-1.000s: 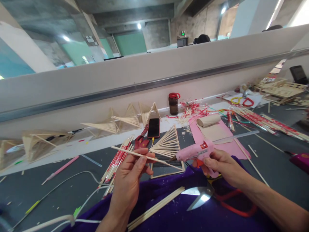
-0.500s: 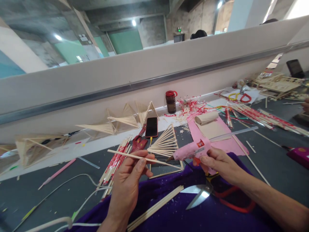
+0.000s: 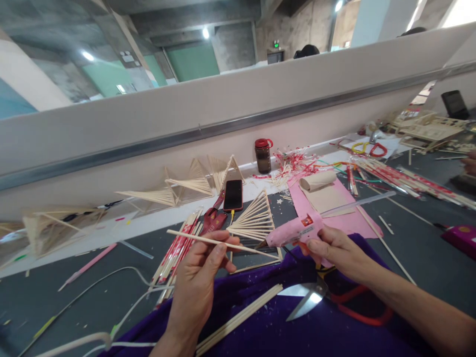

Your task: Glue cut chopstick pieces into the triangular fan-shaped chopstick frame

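Note:
Pinched in my left hand (image 3: 203,267) is a thin wooden chopstick (image 3: 182,234), tilted down to the right. My right hand (image 3: 330,248) is closed round the grip of a pink hot glue gun (image 3: 293,231), with a clear glue stick (image 3: 357,203) in its back end. The gun's nozzle sits close by the chopstick; I cannot tell whether they touch. Behind my hands lies a fan-shaped frame of sticks (image 3: 255,218). Several loose chopsticks (image 3: 240,320) and open scissors with red handles (image 3: 362,307) rest on purple cloth (image 3: 275,337) below.
Packets of chopsticks (image 3: 178,243) and a phone (image 3: 233,195) lie behind my left hand. A red-lidded bottle (image 3: 263,156) stands by the partition (image 3: 186,119). Stick structures (image 3: 193,183) line the back left. A cardboard roll (image 3: 317,181) lies on pink paper (image 3: 366,223). White cables (image 3: 128,317) run at left.
Both hands hold nearly the same position. The view has shifted very slightly; nothing was taken up or let go.

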The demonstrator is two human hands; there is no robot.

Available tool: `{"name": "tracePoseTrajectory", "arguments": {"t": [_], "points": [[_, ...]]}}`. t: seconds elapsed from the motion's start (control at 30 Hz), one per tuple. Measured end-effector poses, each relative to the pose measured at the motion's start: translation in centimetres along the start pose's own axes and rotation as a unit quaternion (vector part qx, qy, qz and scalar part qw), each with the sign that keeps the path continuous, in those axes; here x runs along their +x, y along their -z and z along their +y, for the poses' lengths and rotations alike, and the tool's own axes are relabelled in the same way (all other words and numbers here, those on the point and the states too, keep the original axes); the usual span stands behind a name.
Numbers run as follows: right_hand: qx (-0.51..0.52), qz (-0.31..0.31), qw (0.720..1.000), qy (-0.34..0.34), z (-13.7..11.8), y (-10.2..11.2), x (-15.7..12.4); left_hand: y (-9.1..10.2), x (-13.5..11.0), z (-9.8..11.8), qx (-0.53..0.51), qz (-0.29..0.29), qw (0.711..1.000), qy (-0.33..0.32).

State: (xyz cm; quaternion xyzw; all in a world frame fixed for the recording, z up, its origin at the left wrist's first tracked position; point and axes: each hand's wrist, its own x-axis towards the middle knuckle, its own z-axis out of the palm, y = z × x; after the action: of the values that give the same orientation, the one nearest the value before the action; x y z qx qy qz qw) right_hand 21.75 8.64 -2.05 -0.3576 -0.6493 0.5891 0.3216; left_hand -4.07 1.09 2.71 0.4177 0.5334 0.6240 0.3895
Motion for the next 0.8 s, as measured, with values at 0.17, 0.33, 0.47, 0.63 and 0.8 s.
{"name": "tracePoseTrajectory", "arguments": {"t": [0.17, 0.33, 0.47, 0.63, 0.8], "points": [[-0.004, 0.013, 1.000, -0.004, 0.24, 0.03, -0.02, 0.00, 0.05, -0.09, 0.004, 0.001, 1.000, 0.001], [-0.008, 0.017, 1.000, 0.002, 0.24, -0.01, -0.08, -0.01, 0.03, -0.20, 0.010, -0.007, 1.000, 0.002], [-0.006, 0.011, 1.000, 0.001, 0.10, -0.11, -0.06, -0.07, -0.01, -0.23, 0.010, -0.011, 1.000, 0.004], [-0.003, 0.014, 1.000, 0.004, 0.10, -0.13, -0.03, -0.12, -0.10, -0.12, 0.010, -0.010, 1.000, 0.005], [-0.021, 0.009, 1.000, 0.019, 0.51, 0.18, 0.10, -0.02, 0.03, -0.08, 0.016, -0.001, 1.000, -0.009]]}}
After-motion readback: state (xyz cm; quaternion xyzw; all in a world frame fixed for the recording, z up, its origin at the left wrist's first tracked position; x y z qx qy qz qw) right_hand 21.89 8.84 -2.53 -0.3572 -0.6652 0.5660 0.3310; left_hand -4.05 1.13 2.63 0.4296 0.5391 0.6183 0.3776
